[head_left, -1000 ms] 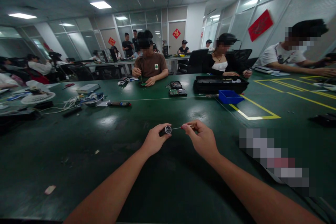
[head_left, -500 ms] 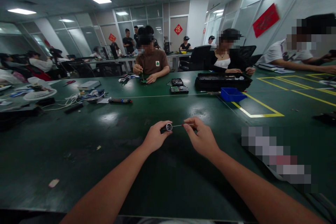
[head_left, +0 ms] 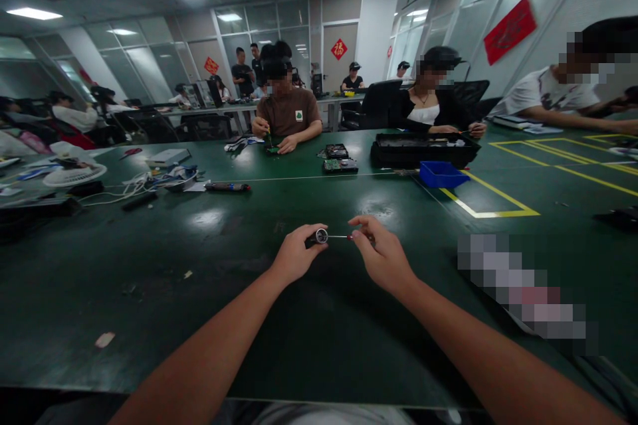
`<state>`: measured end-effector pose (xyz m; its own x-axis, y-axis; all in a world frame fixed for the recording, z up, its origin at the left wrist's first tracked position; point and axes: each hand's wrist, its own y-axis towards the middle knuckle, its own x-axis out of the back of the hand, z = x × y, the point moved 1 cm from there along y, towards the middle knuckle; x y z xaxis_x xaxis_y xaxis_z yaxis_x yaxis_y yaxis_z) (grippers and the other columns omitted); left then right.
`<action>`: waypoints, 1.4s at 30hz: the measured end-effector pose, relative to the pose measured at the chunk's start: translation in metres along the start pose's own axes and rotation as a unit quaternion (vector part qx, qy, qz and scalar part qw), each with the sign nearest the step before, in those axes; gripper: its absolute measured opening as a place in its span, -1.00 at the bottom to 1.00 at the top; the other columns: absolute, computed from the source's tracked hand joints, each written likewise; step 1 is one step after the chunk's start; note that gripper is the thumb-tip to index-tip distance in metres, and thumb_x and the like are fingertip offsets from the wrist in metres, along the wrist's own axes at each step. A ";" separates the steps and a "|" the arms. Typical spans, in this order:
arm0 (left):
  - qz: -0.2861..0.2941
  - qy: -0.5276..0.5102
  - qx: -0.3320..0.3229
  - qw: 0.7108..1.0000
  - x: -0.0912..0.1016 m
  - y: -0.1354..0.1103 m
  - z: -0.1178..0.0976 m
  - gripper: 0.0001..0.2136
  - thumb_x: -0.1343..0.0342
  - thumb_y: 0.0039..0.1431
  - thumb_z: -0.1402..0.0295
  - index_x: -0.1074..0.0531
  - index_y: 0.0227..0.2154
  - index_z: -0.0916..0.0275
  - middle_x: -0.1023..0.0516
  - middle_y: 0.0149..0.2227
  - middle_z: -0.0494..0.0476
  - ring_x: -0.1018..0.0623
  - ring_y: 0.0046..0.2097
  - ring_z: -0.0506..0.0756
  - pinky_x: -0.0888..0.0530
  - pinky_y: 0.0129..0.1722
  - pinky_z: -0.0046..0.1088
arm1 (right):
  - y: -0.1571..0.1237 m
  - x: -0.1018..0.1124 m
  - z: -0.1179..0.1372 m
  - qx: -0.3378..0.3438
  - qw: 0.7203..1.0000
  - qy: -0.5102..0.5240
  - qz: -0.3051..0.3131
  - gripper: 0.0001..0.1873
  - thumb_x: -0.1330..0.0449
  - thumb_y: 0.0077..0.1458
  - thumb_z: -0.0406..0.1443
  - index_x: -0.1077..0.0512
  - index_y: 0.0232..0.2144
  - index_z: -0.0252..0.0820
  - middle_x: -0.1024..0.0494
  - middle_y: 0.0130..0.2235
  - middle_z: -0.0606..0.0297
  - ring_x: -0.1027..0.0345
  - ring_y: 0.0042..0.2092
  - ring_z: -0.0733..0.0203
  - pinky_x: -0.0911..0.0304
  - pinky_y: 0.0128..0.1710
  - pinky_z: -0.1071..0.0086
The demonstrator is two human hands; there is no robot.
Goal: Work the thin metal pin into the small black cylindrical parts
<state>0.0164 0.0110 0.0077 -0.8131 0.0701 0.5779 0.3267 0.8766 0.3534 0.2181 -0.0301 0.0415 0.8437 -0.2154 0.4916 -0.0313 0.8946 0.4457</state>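
My left hand (head_left: 293,255) is closed around a short dark cylinder with a round, shiny, hollow end (head_left: 321,236) turned toward me; it looks like a small flashlight. My right hand (head_left: 387,255) grips a screwdriver (head_left: 339,236) with a thin metal shaft and a red part near the thumb. The shaft points left, and its tip reaches the side of the cylinder. Whether the tip sits in a screw is too small to tell. Most of the screwdriver's handle is hidden by my right fingers. Both hands are above the green table (head_left: 239,319).
Beyond my hands lie a dark pen-shaped tool (head_left: 228,187), circuit boards (head_left: 340,165), a blue bin (head_left: 442,174) and a long black tray (head_left: 423,149). A blurred-out flat item (head_left: 518,292) is at right. Cables and a white fan (head_left: 74,174) lie left. Co-workers sit opposite.
My right hand's index finger has lifted and its fingers are spread a little more around the screwdriver. My left hand and the cylinder have hardly moved. The view has shifted slightly.
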 end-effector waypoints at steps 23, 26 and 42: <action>0.001 0.019 -0.008 1.000 0.002 0.000 -0.001 -0.65 -0.23 0.12 0.47 -0.49 -0.01 0.12 -0.57 -0.04 0.11 -0.51 0.04 0.16 -0.38 0.11 -0.23 | 0.000 -0.005 -0.004 -0.041 0.997 0.060 -0.024 -0.76 -0.06 0.26 -0.13 -0.44 -0.20 -0.10 -0.56 -0.35 0.26 -0.42 -0.37 0.12 -0.25 -0.37 0.28; -0.011 0.020 0.001 1.000 0.003 0.000 -0.001 -0.64 -0.22 0.13 0.47 -0.48 0.01 0.13 -0.57 -0.03 0.11 -0.51 0.03 0.16 -0.38 0.11 -0.23 | 0.003 -0.009 -0.009 -0.072 0.984 0.154 -0.049 -0.77 -0.16 0.17 -0.12 -0.42 -0.20 -0.13 -0.57 -0.31 0.23 -0.44 -0.30 0.10 -0.31 -0.28 0.25; 0.005 0.035 -0.035 0.999 0.003 0.001 -0.004 -0.63 -0.24 0.14 0.47 -0.47 0.02 0.13 -0.56 -0.01 0.11 -0.49 0.05 0.16 -0.35 0.12 -0.21 | 0.005 -0.009 -0.015 -0.089 0.962 0.231 -0.116 -0.72 -0.11 0.24 -0.06 -0.40 -0.27 -0.13 -0.51 -0.35 0.27 -0.41 -0.32 0.17 -0.34 -0.26 0.24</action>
<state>0.0164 0.0101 0.0125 -0.7747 0.0439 0.6309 0.3698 0.8407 0.3956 0.2181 -0.0179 0.0277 0.9663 -0.2574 -0.0078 0.2439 0.9052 0.3480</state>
